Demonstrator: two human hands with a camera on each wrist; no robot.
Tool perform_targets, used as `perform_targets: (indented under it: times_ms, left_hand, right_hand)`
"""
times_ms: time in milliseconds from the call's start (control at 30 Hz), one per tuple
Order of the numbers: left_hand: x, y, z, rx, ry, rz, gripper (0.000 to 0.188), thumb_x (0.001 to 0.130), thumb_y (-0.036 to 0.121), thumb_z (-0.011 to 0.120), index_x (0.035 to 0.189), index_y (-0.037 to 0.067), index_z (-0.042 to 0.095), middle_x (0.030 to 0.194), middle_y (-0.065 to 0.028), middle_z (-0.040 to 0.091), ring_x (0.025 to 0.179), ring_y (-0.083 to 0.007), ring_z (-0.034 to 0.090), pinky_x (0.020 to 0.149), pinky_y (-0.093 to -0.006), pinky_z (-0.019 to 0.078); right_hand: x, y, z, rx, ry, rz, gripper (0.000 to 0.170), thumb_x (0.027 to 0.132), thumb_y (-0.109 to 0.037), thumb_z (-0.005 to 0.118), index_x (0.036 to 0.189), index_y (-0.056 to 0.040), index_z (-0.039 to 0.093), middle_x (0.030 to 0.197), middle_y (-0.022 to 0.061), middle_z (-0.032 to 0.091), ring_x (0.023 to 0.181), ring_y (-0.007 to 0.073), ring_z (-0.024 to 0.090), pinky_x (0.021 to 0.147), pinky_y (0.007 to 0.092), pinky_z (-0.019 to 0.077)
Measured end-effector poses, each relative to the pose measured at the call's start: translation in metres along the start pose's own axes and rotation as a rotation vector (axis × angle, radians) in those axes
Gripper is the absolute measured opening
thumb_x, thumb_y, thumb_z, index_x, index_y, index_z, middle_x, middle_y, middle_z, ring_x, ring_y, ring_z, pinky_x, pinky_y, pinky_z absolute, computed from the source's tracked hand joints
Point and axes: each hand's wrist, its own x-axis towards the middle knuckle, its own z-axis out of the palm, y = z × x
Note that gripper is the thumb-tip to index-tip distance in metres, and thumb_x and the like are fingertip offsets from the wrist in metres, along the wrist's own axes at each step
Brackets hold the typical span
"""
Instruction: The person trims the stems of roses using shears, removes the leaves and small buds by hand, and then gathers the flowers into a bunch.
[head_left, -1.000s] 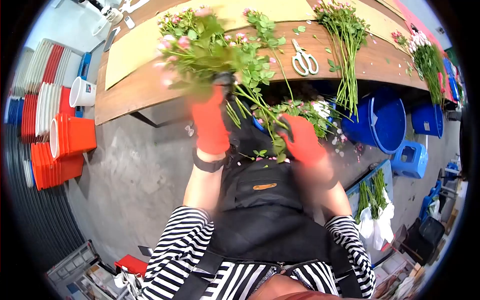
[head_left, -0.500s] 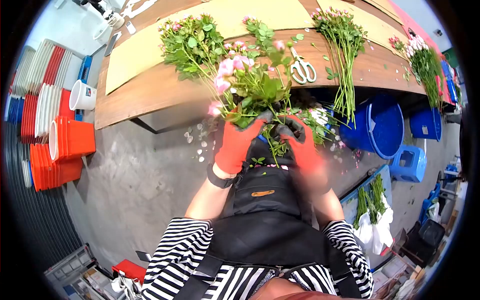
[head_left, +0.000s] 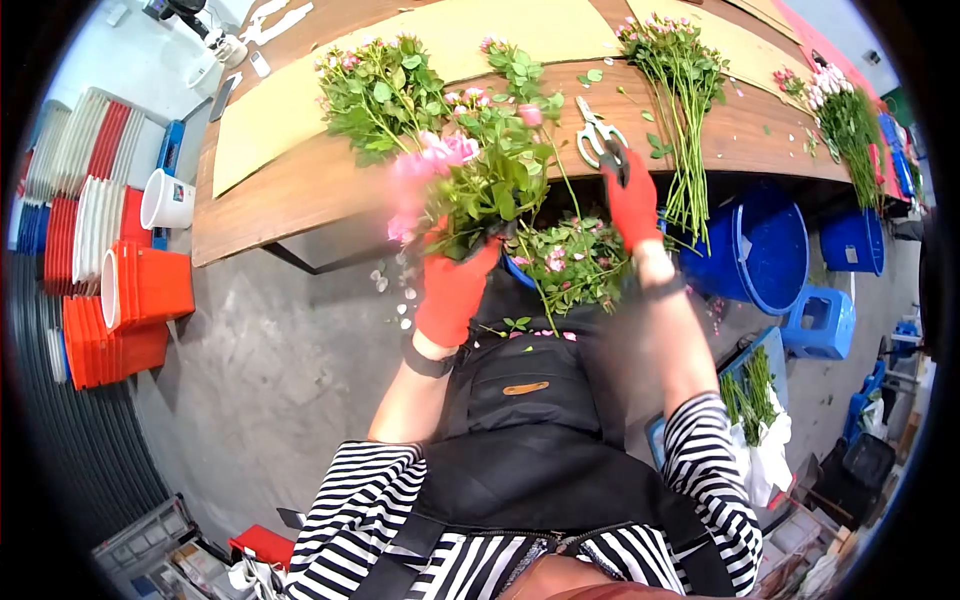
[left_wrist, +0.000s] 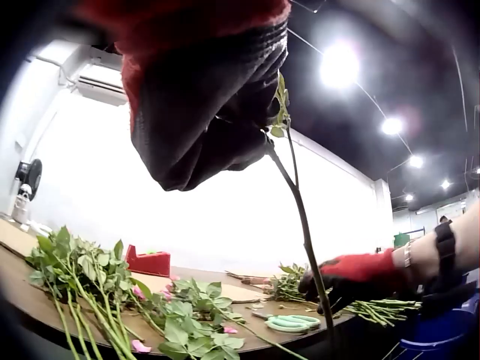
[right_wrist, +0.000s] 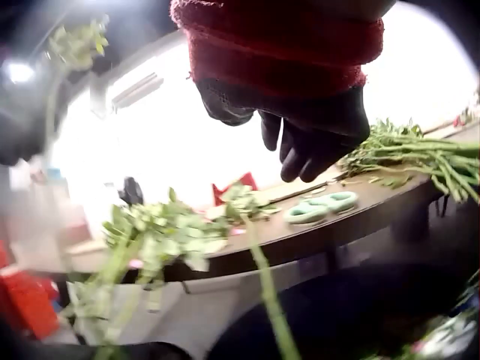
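My left hand [head_left: 455, 297], in a red and black glove, grips a stem [left_wrist: 304, 217] of pink roses [head_left: 446, 152] in front of the table edge. The blossoms blur at the left, with green leaves around them. Over the table edge, my gloved right hand [head_left: 630, 198] has its fingertips close to the handles of the pale green scissors [head_left: 590, 148]. In the right wrist view the fingers [right_wrist: 304, 154] point down above those scissors, loosely bent and holding nothing. A leafy rose bunch [head_left: 385, 95] lies on the table to the left.
More long-stemmed roses [head_left: 685, 90] lie right of the scissors, stems overhanging the edge. Below is a tub heaped with leafy cuttings [head_left: 575, 262]. A large blue bucket [head_left: 765, 245] stands right, beside a blue stool [head_left: 820, 322]. Orange crates [head_left: 145, 280] are stacked left.
The right hand has left the stems near the left hand and moved up and right to the scissors. The left hand, with the roses, came down toward the body, then shifted slightly left.
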Motion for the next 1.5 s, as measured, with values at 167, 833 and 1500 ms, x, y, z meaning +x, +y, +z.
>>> perform_targets:
  times_ms: [167,833,1500]
  left_hand:
    - [0.000,0.000,-0.003,0.011,-0.023,0.063,0.034,0.080,0.001,0.068,0.113,-0.001,0.061,0.104,-0.0092,0.069,0.091,-0.0168,0.066,0.083,-0.0301,0.0504]
    - [0.011,-0.014,-0.003,0.055,0.256,-0.063,0.048,0.082,0.013,0.075,0.123,-0.004,0.055,0.111,-0.0089,0.064,0.098,-0.0159,0.060,0.088,-0.0297,0.0474]
    - [-0.004,-0.020,0.012,0.167,0.233,-0.084,0.058,0.079,0.016,0.076,0.127,-0.006,0.052,0.114,-0.0134,0.063,0.103,-0.0188,0.060,0.091,-0.0314,0.0474]
  right_hand:
    - [0.051,0.024,0.023,-0.636,-0.196,0.084,0.040,0.087,-0.044,0.062,0.103,-0.0076,0.062,0.107,0.0168,0.064,0.091,0.0344,0.065,0.075,0.0469,0.0519]
    - [-0.119,-0.073,-0.066,0.408,-0.562,0.223,0.086,0.071,-0.026,0.080,0.141,0.0036,0.040,0.123,0.0199,0.062,0.111,0.0259,0.062,0.093,0.0353,0.0473]
    - [-0.165,-0.046,-0.051,0.927,-0.552,0.656,0.070,0.074,-0.012,0.073,0.138,0.0014,0.045,0.097,0.0115,0.068,0.083,0.0200,0.064,0.079,0.0341,0.0503]
